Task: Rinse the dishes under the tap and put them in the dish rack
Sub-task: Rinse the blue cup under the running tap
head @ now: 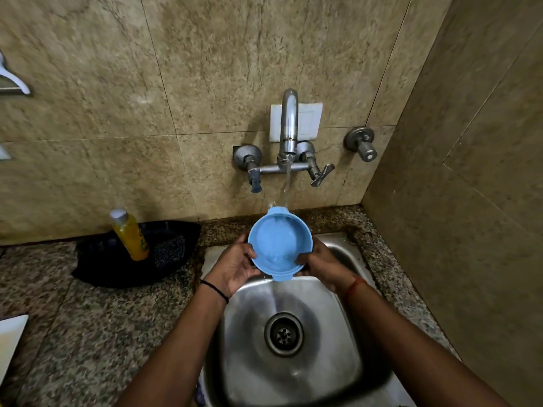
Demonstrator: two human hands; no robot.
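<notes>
While water runs from the curved chrome wall tap (289, 124) in a thin stream, a round light-blue plastic bowl with two small tab handles (279, 245) is held up over the back of the square stainless-steel sink (338, 362), tilted so its inside faces the camera. The stream lands just inside the bowl's far rim, next to the top tab, and a thin film of water with a few bubbles sits in the bottom — nothing else in it that I can see.

The left hand (235, 265) grips the bowl's left edge, thumb hooked over the rim and fingers curled behind it. The right hand (320, 264) does the same on the lower right side, thumb on the inside of the rim, other fingers hidden behind the bowl. A black band sits on the left wrist, an orange thread on the right.

The sink basin below holds only its round drain strainer (283, 334), with a wet sheen on the steel.

Off to the left on the speckled granite counter (88, 333) sits a black plastic tray (102, 268) against the wall — in it stands a bottle of yellow-orange liquid with a grey cap (129, 235), upright, and beside that a dark scrub pad (169, 250). A white flat edge (11, 339) pokes in at the far left; can't tell what it is.
</notes>
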